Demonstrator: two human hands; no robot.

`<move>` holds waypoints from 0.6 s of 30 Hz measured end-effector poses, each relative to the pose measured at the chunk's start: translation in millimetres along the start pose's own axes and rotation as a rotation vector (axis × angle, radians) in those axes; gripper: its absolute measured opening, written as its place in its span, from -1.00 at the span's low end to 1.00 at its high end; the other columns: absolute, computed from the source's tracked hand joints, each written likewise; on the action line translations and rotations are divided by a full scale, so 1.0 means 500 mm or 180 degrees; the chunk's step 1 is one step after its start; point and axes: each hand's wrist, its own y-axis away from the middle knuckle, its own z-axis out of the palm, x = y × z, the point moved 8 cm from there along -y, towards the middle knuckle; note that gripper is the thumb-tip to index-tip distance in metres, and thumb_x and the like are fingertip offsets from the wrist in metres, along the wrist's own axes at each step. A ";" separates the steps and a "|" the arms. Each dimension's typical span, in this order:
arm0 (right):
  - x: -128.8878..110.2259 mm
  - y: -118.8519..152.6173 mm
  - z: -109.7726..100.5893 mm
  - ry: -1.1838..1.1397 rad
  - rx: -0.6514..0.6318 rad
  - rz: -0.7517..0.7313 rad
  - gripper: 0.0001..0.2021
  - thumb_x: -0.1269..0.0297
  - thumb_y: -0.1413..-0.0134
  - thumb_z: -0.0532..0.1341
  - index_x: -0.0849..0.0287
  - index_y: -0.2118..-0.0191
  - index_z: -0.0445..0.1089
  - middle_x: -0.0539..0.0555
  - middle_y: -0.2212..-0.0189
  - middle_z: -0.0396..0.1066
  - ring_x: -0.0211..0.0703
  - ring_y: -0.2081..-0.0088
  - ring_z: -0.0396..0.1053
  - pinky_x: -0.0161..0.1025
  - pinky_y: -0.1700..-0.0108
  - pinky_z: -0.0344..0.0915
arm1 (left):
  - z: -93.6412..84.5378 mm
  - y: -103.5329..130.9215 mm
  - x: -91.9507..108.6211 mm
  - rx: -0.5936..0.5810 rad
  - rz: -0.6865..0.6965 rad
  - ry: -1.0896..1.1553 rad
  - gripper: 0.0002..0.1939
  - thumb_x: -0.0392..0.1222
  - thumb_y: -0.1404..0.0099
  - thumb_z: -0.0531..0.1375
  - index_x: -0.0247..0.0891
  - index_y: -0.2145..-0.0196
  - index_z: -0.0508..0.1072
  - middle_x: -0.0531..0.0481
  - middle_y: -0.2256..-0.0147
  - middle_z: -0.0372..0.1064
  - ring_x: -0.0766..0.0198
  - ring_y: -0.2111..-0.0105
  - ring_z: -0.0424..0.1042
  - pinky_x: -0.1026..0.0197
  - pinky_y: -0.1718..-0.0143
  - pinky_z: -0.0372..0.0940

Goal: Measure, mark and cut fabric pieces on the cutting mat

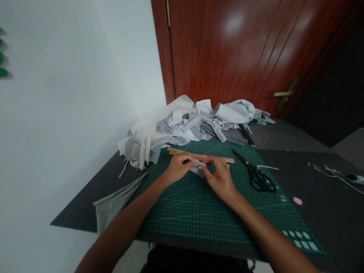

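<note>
A small piece of grey fabric (197, 171) is held between both hands above the green cutting mat (196, 212). My left hand (179, 167) pinches its left end between thumb and fingers. On the other side, my right hand (218, 173) grips the right end, with the two hands' fingertips close together. The fabric's upper edge looks folded, and a flap hangs below the fingers. Behind the hands, wooden rulers (227, 159) lie across the mat. Black scissors (256, 176) rest to the right of my right hand, blades pointing away.
Grey and white fabric scraps (196, 123) are heaped along the back, near the wall and door. A grey cloth (113, 204) lies at the left edge beside my left forearm. A pink piece (297, 200) and a cable (338, 173) are at the right.
</note>
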 end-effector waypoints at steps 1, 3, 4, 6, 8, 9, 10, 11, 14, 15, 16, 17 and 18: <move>-0.003 0.000 -0.002 0.0079 0.0019 -0.0054 -0.88 0.32 -0.16 0.35 0.04 0.21 0.43 0.05 0.27 0.59 0.06 0.18 0.51 0.04 0.01 0.31 | -0.004 -0.002 0.003 0.0054 0.0054 0.0023 -0.71 0.05 -0.24 0.41 -0.27 0.35 0.66 -0.10 0.36 0.61 0.21 0.36 0.55 0.21 0.29 0.37; -0.008 0.000 -0.003 0.0184 0.0050 -0.0161 -0.86 0.32 -0.13 0.37 0.04 0.28 0.38 0.06 0.24 0.58 0.08 0.15 0.52 0.05 0.01 0.30 | -0.012 -0.005 0.007 0.0134 0.0134 0.0083 -0.68 0.08 -0.23 0.42 -0.26 0.36 0.66 -0.11 0.34 0.62 0.19 0.35 0.57 0.19 0.27 0.39; -0.009 0.000 -0.004 0.0197 0.0075 -0.0198 -0.84 0.32 -0.13 0.38 0.04 0.30 0.37 0.07 0.22 0.58 0.09 0.13 0.52 0.05 0.00 0.30 | -0.015 -0.007 0.009 0.0159 0.0163 0.0112 -0.68 0.09 -0.22 0.42 -0.26 0.36 0.65 -0.12 0.34 0.62 0.19 0.34 0.57 0.18 0.26 0.41; -0.008 0.000 -0.006 0.0148 0.0142 -0.0188 -0.83 0.31 -0.11 0.40 0.05 0.32 0.37 0.08 0.19 0.58 0.09 0.10 0.52 0.05 0.00 0.31 | -0.020 -0.009 0.014 0.0176 0.0206 0.0170 -0.67 0.10 -0.21 0.43 -0.26 0.37 0.65 -0.12 0.32 0.62 0.18 0.32 0.58 0.16 0.23 0.42; -0.001 -0.001 -0.009 0.0050 0.0228 -0.0067 -0.81 0.29 -0.09 0.42 0.05 0.27 0.39 0.10 0.18 0.57 0.09 0.10 0.52 0.05 0.00 0.34 | -0.022 -0.010 0.020 0.0184 0.0256 0.0224 -0.68 0.08 -0.21 0.44 -0.26 0.37 0.65 -0.12 0.32 0.62 0.18 0.31 0.58 0.17 0.22 0.43; 0.002 -0.001 -0.009 -0.0005 0.0246 -0.0004 -0.80 0.28 -0.08 0.43 0.05 0.25 0.39 0.11 0.17 0.57 0.09 0.11 0.52 0.05 0.01 0.35 | -0.023 -0.011 0.024 0.0184 0.0286 0.0252 -0.69 0.07 -0.21 0.44 -0.26 0.37 0.65 -0.12 0.32 0.62 0.19 0.31 0.58 0.18 0.22 0.43; 0.004 -0.002 -0.009 -0.0060 0.0238 0.0039 -0.79 0.26 -0.07 0.44 0.05 0.24 0.40 0.11 0.17 0.56 0.08 0.11 0.52 0.06 0.02 0.36 | -0.023 -0.010 0.027 0.0186 0.0315 0.0274 -0.70 0.05 -0.22 0.44 -0.26 0.36 0.66 -0.11 0.33 0.62 0.20 0.31 0.58 0.19 0.23 0.43; 0.005 -0.002 -0.007 -0.0110 0.0216 0.0055 -0.80 0.25 -0.08 0.44 0.05 0.24 0.41 0.12 0.16 0.56 0.08 0.11 0.52 0.06 0.02 0.37 | -0.023 -0.010 0.030 0.0182 0.0339 0.0291 -0.71 0.04 -0.22 0.44 -0.26 0.36 0.66 -0.11 0.33 0.61 0.21 0.31 0.58 0.20 0.24 0.43; 0.003 -0.002 -0.003 -0.0235 0.0141 -0.0005 -0.83 0.21 -0.10 0.43 0.05 0.25 0.44 0.15 0.09 0.54 0.10 0.05 0.50 0.10 -0.04 0.36 | -0.020 -0.009 0.033 0.0130 0.0346 0.0294 -0.71 0.05 -0.22 0.44 -0.26 0.35 0.66 -0.11 0.34 0.61 0.21 0.31 0.58 0.20 0.23 0.43; 0.003 -0.002 -0.002 -0.0266 0.0135 -0.0028 -0.83 0.20 -0.10 0.42 0.04 0.23 0.46 0.16 0.06 0.52 0.12 0.01 0.49 0.12 -0.06 0.36 | -0.018 -0.009 0.032 0.0108 0.0323 0.0277 -0.70 0.07 -0.22 0.43 -0.26 0.35 0.66 -0.11 0.34 0.61 0.20 0.31 0.58 0.19 0.22 0.43; 0.003 -0.001 -0.001 -0.0278 0.0127 -0.0049 -0.83 0.20 -0.11 0.42 0.04 0.21 0.46 0.17 0.03 0.51 0.13 -0.02 0.48 0.15 -0.08 0.35 | -0.017 -0.009 0.032 0.0088 0.0303 0.0260 -0.69 0.08 -0.23 0.43 -0.26 0.35 0.66 -0.11 0.34 0.61 0.20 0.31 0.57 0.19 0.22 0.42; 0.003 0.000 0.001 -0.0279 0.0100 -0.0074 -0.83 0.21 -0.11 0.41 0.04 0.20 0.47 0.18 0.00 0.49 0.15 -0.05 0.47 0.16 -0.10 0.34 | -0.017 -0.009 0.031 0.0077 0.0291 0.0243 -0.68 0.08 -0.23 0.43 -0.26 0.34 0.66 -0.11 0.34 0.60 0.20 0.31 0.57 0.18 0.21 0.42; 0.003 0.001 0.004 -0.0275 0.0061 -0.0098 -0.84 0.22 -0.12 0.41 0.03 0.20 0.48 0.18 -0.01 0.48 0.15 -0.07 0.46 0.17 -0.10 0.34 | -0.017 -0.009 0.031 0.0074 0.0291 0.0227 -0.68 0.09 -0.23 0.42 -0.25 0.34 0.66 -0.11 0.34 0.60 0.20 0.31 0.57 0.18 0.21 0.42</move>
